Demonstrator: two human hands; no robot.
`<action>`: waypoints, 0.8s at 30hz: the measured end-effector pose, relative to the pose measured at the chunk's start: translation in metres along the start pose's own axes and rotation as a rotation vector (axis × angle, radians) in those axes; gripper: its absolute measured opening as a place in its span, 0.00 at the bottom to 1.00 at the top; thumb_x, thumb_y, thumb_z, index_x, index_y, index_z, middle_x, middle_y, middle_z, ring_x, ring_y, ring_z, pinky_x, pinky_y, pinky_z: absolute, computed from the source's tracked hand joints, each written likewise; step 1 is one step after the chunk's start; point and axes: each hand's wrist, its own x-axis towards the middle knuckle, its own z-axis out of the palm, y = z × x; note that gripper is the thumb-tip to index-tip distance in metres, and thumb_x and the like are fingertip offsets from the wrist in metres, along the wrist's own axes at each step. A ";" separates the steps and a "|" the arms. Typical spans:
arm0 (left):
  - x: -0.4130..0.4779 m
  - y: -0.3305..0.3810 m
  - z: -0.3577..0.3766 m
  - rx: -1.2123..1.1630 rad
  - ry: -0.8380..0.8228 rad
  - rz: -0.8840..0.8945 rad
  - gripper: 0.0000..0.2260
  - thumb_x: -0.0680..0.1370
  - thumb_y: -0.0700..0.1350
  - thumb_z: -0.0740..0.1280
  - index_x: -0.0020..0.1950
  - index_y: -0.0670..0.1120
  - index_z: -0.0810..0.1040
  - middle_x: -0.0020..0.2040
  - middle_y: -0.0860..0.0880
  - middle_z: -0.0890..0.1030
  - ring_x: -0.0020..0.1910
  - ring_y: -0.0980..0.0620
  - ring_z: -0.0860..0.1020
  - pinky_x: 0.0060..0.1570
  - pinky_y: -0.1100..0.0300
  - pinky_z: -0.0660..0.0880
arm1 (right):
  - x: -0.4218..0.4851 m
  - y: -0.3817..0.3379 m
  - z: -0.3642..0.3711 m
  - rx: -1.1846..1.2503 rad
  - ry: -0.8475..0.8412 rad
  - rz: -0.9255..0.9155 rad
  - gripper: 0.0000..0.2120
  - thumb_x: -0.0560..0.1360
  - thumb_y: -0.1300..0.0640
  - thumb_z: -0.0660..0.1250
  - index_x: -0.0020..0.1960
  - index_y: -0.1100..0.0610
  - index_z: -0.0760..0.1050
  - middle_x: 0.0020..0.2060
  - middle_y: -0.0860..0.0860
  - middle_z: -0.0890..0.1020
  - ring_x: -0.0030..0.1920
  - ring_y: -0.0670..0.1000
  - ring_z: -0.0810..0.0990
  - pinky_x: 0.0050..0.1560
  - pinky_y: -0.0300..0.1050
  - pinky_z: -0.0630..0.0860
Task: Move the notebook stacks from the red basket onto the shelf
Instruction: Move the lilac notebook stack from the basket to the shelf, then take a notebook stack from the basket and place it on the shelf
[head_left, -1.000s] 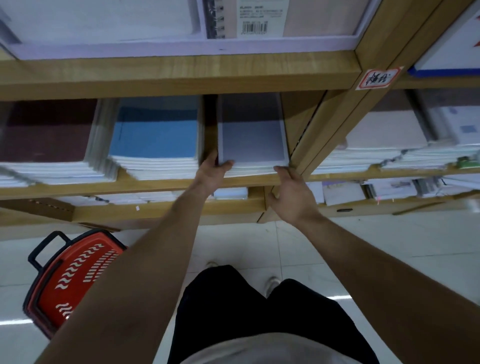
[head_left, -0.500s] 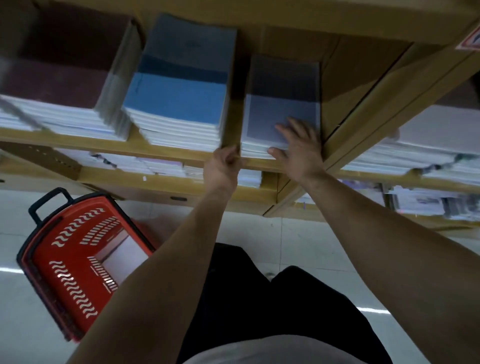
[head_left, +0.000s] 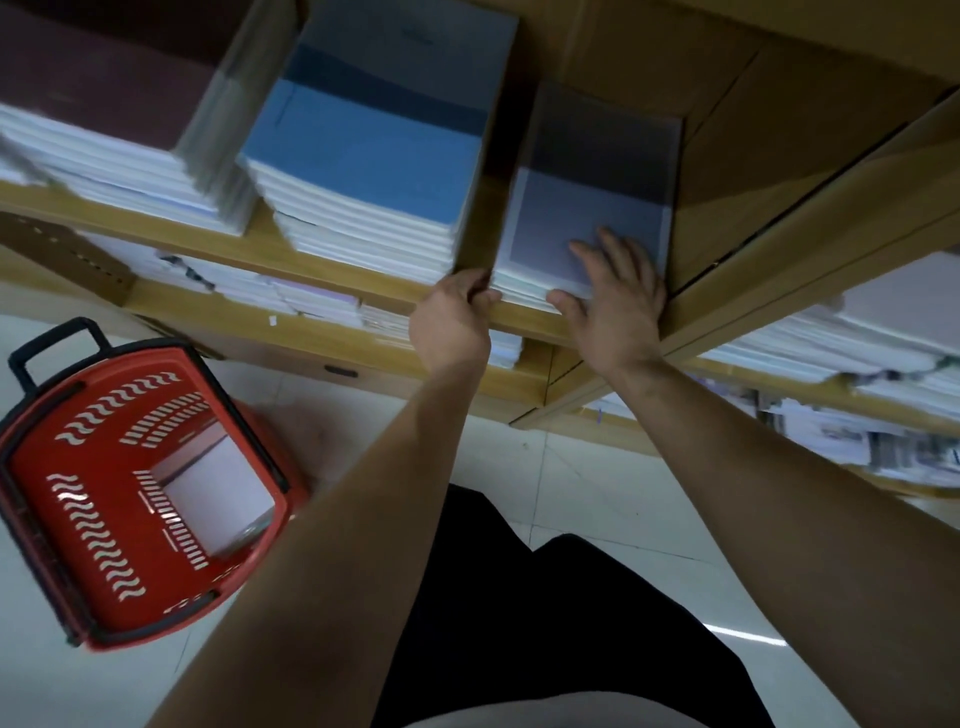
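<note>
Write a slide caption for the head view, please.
Left hand grips, right hand presses a grey notebook stack on the shelf; red basket below.

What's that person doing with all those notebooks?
A person is setting a grey stack of notebooks on the wooden shelf, next to a blue stack. The right hand lies flat on top of it, and the left hand grips its front left corner. On the floor, the red basket holds another pale stack, not yet moved.
</note>
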 end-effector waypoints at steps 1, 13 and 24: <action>0.000 -0.001 0.001 -0.001 0.000 0.002 0.10 0.79 0.52 0.68 0.59 0.55 0.83 0.52 0.54 0.85 0.49 0.50 0.82 0.49 0.55 0.79 | 0.000 -0.001 -0.001 0.001 -0.008 0.000 0.28 0.79 0.41 0.64 0.77 0.47 0.65 0.79 0.50 0.61 0.79 0.58 0.55 0.74 0.57 0.55; 0.005 -0.002 -0.022 -0.249 -0.373 0.218 0.19 0.79 0.46 0.66 0.70 0.50 0.75 0.58 0.52 0.83 0.56 0.51 0.81 0.57 0.55 0.78 | 0.013 -0.003 -0.014 0.034 -0.262 -0.001 0.31 0.81 0.36 0.56 0.81 0.37 0.49 0.82 0.44 0.42 0.81 0.54 0.36 0.76 0.59 0.39; -0.020 0.006 -0.071 -0.275 -0.566 -0.093 0.19 0.76 0.45 0.73 0.66 0.50 0.77 0.62 0.45 0.81 0.61 0.43 0.80 0.65 0.45 0.74 | -0.001 -0.025 -0.036 0.068 -0.366 0.055 0.38 0.77 0.33 0.62 0.81 0.45 0.57 0.82 0.52 0.50 0.81 0.58 0.46 0.77 0.60 0.51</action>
